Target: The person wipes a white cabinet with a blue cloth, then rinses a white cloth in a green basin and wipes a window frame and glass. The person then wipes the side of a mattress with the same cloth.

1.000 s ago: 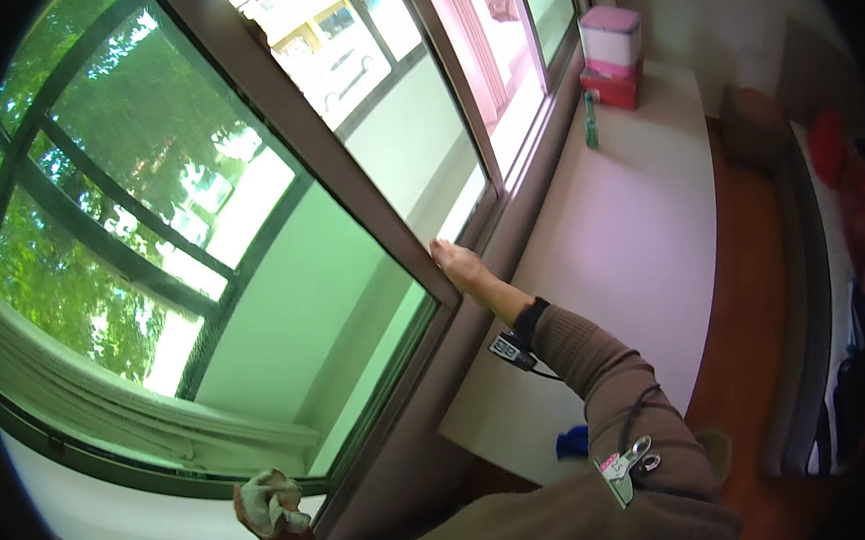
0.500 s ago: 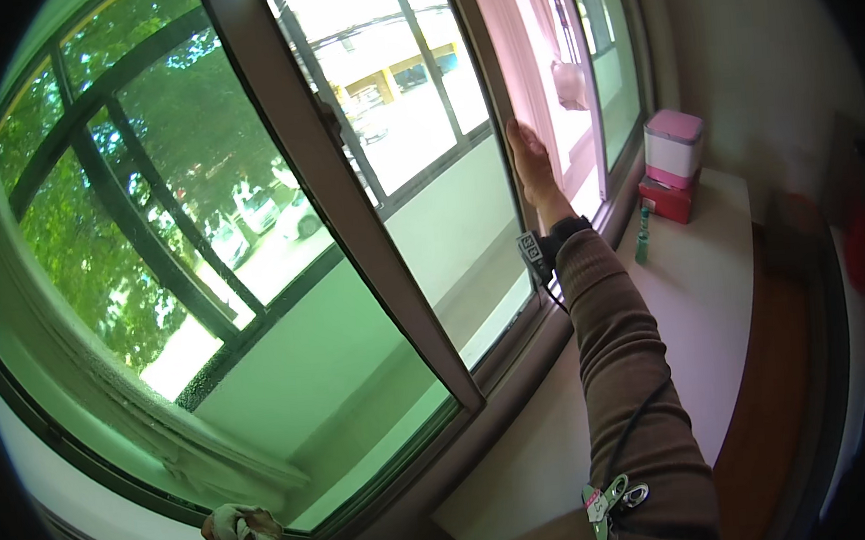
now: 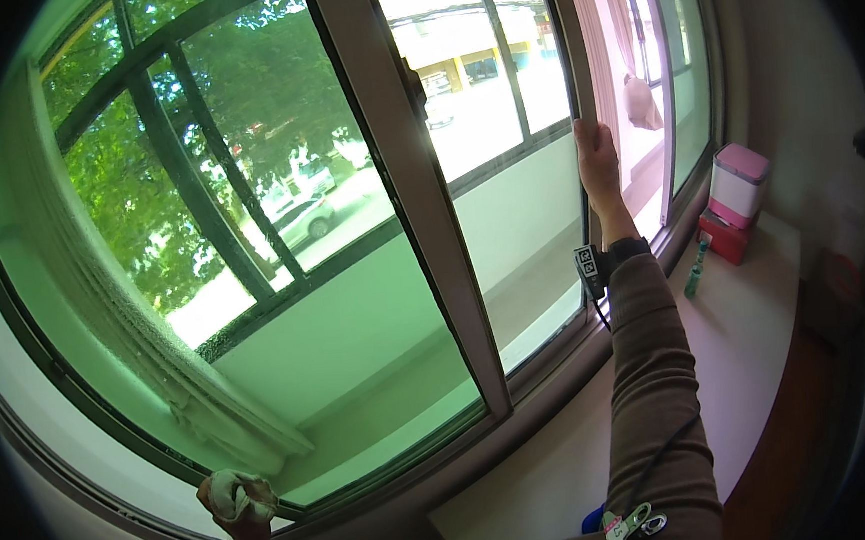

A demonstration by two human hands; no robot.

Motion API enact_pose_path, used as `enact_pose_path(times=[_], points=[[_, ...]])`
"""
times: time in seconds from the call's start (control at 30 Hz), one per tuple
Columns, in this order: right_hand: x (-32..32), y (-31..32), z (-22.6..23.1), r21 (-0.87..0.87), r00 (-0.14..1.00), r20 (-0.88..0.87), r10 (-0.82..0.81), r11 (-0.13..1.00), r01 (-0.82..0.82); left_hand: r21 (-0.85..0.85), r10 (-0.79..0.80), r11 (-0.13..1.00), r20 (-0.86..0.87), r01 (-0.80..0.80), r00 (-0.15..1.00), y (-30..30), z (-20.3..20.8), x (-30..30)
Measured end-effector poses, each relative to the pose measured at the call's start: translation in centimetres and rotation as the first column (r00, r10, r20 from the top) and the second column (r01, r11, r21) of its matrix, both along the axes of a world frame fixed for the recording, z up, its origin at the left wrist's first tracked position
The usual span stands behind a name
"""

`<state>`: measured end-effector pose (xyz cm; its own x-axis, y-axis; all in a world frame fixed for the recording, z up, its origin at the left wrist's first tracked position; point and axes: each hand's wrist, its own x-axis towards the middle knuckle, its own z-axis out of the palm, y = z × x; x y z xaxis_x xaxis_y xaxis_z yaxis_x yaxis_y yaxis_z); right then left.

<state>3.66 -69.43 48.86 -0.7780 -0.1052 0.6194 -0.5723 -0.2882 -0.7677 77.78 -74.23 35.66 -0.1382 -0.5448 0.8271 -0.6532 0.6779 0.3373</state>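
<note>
My left hand (image 3: pixel 249 532), at the lower left, is closed around a crumpled whitish cloth (image 3: pixel 236 496). Hand and cloth are by the bottom rail of the large green-tinted window pane (image 3: pixel 360 375). My right arm reaches far forward, and my right hand (image 3: pixel 601 170) grips the upright window sash frame (image 3: pixel 582 79), its fingers partly hidden by that frame. On my right wrist is a dark band with a small device (image 3: pixel 589 263) and a cable running along the brown sleeve.
A white tabletop (image 3: pixel 556 462) stands below the sill at the right. On it are a pink-and-white container (image 3: pixel 739 184) upon a red box (image 3: pixel 725 239), and a slim green bottle (image 3: pixel 695 270). A pale curtain (image 3: pixel 145 320) hangs behind the glass. Metal clips (image 3: pixel 633 527) sit by my right sleeve.
The view has turned, so the window and table appear farther right. My right hand's fingers now look more curled on the sash frame. More of my left hand shows, still with the cloth.
</note>
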Motion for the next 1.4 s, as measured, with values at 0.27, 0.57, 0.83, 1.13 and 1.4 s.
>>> enact_pose_path(times=[0.27,0.57,0.83,1.13,1.4], points=[[-0.4,-0.3,-0.7,-0.037,0.994,-0.096,-0.058,0.998,0.055,-0.006,-0.095,0.995,-0.113,0.095,0.989,-0.4,0.0,-0.3],[-0.3,-0.5,-1.0,-0.007,0.999,-0.034,0.014,1.000,-0.015,-0.340,0.131,0.938,0.193,-0.059,0.972,-0.2,1.0,-1.7],[0.6,0.1,-0.2,0.014,1.000,0.010,-0.012,1.000,0.012,-0.217,0.067,0.975,0.115,-0.041,0.991,-1.3,-0.1,-0.8],[1.2,0.5,0.0,-0.104,0.988,-0.149,-0.048,0.994,0.033,-0.671,0.417,0.735,0.331,-0.100,0.847,-0.8,1.5,-1.6],[1.1,0.5,0.2,-0.034,0.991,-0.130,-0.045,0.999,0.041,-0.317,0.326,0.926,0.390,-0.207,0.861,-4.1,-1.8,2.4]])
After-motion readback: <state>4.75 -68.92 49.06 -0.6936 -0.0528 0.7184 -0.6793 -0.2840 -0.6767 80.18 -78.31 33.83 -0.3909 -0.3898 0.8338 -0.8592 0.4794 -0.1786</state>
